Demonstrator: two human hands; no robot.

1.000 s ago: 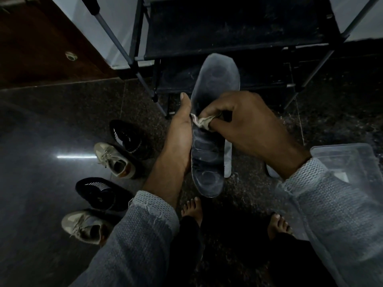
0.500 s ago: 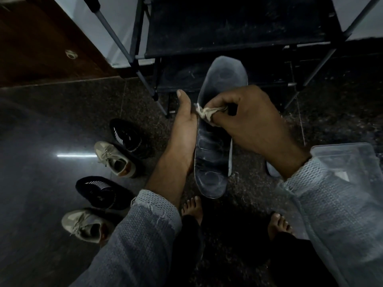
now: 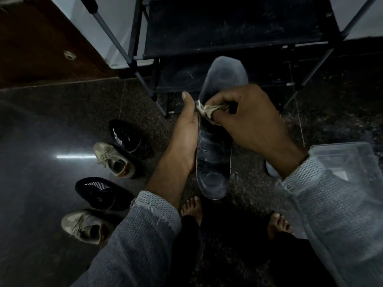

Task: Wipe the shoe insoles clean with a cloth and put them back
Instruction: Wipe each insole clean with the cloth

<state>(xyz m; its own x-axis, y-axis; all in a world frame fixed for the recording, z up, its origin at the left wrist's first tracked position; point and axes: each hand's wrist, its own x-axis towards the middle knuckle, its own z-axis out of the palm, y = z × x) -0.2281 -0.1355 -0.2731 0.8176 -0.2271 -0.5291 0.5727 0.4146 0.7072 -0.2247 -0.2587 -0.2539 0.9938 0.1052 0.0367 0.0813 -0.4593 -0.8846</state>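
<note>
one insole (image 3: 215, 146) rests in the cupped left hand (image 3: 184, 139); right hand (image 3: 248, 121) pinching the cloth (image 3: 207, 109) could push it loose and drop it.

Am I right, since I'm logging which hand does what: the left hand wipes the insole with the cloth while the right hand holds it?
Swapped. The head view shows the right hand wiping the insole with the cloth, while the left hand holds it.

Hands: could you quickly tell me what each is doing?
Left hand: holds the insole from beneath.
Right hand: pinches the cloth against it.
</note>
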